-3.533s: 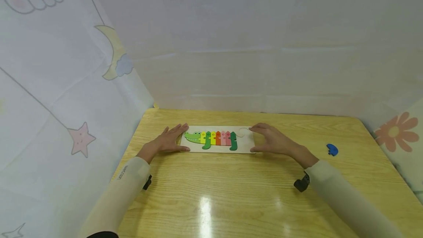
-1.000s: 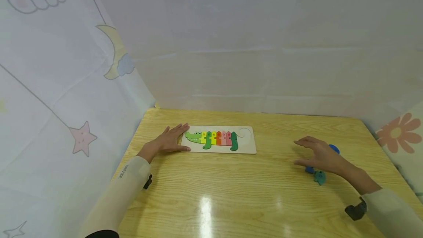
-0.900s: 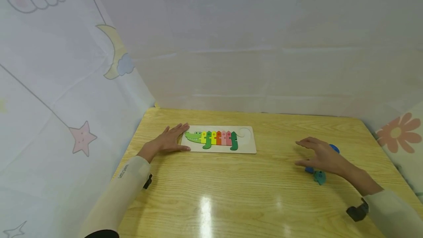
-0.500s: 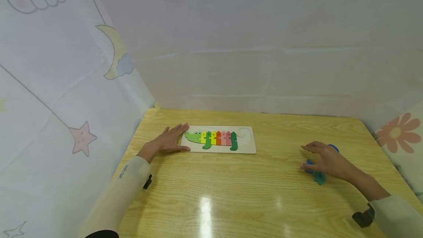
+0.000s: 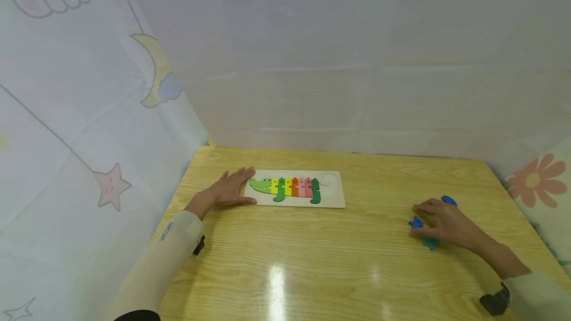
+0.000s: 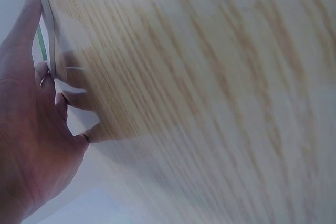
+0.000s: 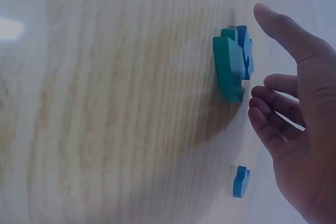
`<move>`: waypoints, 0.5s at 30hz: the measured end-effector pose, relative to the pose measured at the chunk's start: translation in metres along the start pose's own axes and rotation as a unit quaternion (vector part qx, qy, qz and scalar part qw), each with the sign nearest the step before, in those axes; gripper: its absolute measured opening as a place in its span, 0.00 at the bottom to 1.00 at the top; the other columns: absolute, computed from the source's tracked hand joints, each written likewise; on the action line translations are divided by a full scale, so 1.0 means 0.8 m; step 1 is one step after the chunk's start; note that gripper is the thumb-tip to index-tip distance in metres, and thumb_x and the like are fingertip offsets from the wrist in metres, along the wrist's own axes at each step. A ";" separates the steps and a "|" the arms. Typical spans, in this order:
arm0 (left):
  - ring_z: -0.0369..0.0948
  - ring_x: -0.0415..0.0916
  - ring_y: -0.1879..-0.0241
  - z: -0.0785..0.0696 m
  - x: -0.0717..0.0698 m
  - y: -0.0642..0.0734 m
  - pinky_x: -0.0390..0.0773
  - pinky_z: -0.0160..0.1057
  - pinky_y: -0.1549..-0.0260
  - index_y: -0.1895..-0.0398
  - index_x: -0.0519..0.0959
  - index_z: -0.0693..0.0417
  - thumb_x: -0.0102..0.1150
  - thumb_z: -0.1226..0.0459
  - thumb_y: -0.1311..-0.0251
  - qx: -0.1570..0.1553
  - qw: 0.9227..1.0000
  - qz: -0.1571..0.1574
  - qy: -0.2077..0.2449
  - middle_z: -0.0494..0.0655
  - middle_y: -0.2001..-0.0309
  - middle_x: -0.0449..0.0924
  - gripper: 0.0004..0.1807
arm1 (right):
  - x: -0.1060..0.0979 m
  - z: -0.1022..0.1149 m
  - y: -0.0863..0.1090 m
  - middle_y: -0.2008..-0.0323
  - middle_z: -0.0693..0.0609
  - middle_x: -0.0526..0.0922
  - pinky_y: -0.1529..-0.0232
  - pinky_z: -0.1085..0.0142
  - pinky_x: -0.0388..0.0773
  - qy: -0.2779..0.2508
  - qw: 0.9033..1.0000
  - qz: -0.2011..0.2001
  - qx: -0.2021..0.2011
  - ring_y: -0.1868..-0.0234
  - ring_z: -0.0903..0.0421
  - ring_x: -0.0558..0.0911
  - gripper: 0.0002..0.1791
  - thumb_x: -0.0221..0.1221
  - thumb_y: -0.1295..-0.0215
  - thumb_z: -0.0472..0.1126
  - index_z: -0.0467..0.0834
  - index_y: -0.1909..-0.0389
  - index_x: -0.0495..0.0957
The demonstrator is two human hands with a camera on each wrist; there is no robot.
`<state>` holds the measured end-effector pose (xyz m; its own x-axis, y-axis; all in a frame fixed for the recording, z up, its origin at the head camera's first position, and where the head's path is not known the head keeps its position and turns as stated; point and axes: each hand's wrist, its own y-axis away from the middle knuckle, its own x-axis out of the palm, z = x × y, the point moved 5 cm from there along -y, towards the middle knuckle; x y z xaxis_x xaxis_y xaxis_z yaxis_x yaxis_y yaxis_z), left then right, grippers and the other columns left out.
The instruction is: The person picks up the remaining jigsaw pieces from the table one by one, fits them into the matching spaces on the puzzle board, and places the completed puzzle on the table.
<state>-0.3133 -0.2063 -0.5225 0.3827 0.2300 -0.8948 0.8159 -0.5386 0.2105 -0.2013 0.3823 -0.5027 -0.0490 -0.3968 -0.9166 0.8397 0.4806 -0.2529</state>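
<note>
A pale wooden puzzle board [image 5: 332, 198] lies near the table's back, bearing a crocodile of coloured pieces [image 5: 294, 187]; a tail outline shows bare at its right. My left hand [image 5: 225, 189] rests at the board's left end, thumb and fingers spread along its edges. Over at the right, my right hand [image 5: 452, 224] hovers with thumb and fingers apart around a blue puzzle piece [image 5: 416, 222], holding nothing. A teal piece [image 5: 430, 244] sits below it, partly hidden by the hand. In the right wrist view the teal piece [image 7: 229, 69] stands apart from the fingertips.
Another blue piece [image 5: 448, 200] lies just behind my right hand. The wood-grain table [image 5: 330, 266] meets a pale sheet wall [image 5: 312, 113] at the back, with a printed sheet [image 5: 67, 177] along the left side.
My right hand has left the board's right end and moved right, then lowered toward the blue and teal pieces, its thumb and fingers drawing a little closer together. The left hand stays put.
</note>
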 end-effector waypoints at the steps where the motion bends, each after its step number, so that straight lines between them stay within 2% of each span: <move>1: 0.55 0.41 0.15 0.000 0.000 0.000 0.38 0.72 0.23 0.12 0.48 0.53 0.67 0.36 0.35 0.000 1.000 0.000 -0.001 0.53 0.13 0.43 0.59 | 0.001 -0.001 0.002 0.51 0.42 0.86 0.60 0.53 0.86 -0.001 1.000 -0.002 0.000 0.55 0.41 0.85 0.39 0.85 0.56 0.51 0.33 0.45 0.86; 9: 0.55 0.40 0.15 0.001 -0.001 0.000 0.37 0.71 0.22 0.12 0.48 0.51 0.67 0.37 0.35 -0.002 1.000 -0.001 -0.008 0.52 0.13 0.43 0.59 | 0.003 -0.008 0.011 0.55 0.49 0.85 0.63 0.60 0.84 -0.016 1.000 -0.009 0.007 0.59 0.49 0.84 0.38 0.86 0.58 0.51 0.33 0.47 0.87; 15: 0.55 0.40 0.15 0.001 -0.001 0.001 0.37 0.72 0.22 0.12 0.48 0.52 0.67 0.36 0.36 -0.003 1.000 -0.001 -0.006 0.52 0.13 0.43 0.59 | 0.008 -0.003 0.013 0.58 0.55 0.83 0.64 0.64 0.82 -0.022 1.000 -0.018 -0.009 0.61 0.57 0.82 0.34 0.86 0.58 0.49 0.35 0.50 0.89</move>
<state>-0.3132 -0.2071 -0.5220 0.3759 0.2203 -0.9001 0.8190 -0.5334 0.2115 -0.1944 0.3866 -0.5116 -0.0544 -0.4487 -0.8920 0.8274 0.4798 -0.2918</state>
